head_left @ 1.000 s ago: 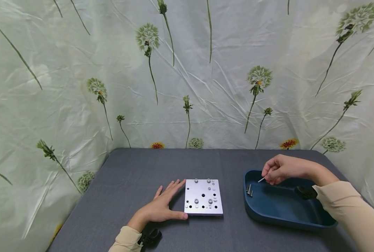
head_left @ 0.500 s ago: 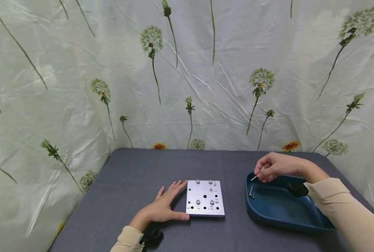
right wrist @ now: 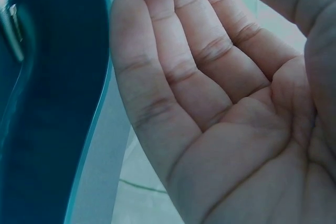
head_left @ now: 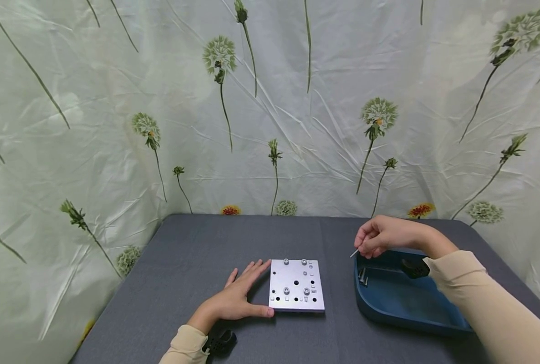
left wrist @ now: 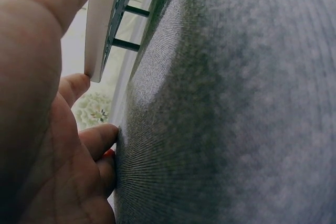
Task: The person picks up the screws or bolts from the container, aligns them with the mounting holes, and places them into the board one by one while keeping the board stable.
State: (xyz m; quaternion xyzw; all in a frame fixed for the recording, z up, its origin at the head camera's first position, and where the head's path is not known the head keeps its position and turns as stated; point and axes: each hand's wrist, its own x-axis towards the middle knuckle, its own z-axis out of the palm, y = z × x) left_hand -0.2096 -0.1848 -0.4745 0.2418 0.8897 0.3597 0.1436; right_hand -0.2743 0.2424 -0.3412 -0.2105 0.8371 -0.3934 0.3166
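Plate (head_left: 296,290) looks like smooth silver metal with a satin sheen, its bolts (head_left: 286,291) also metal, with ridged threads on the shafts underneath in the left wrist view; thin pin (head_left: 354,253) and the loose screws (head_left: 363,277) also look metallic, screws shiny. Tray (head_left: 411,298) smooth blue plastic by the look, low gloss; desk (head_left: 233,240) surface matt grey, fine ribbed cloth-like weave up close. Backdrop (head_left: 315,167) creased, slightly glossy, cloth or plastic unclear; sleeves (head_left: 484,288) matt cloth; wrist devices (head_left: 222,343) black, plastic-looking.
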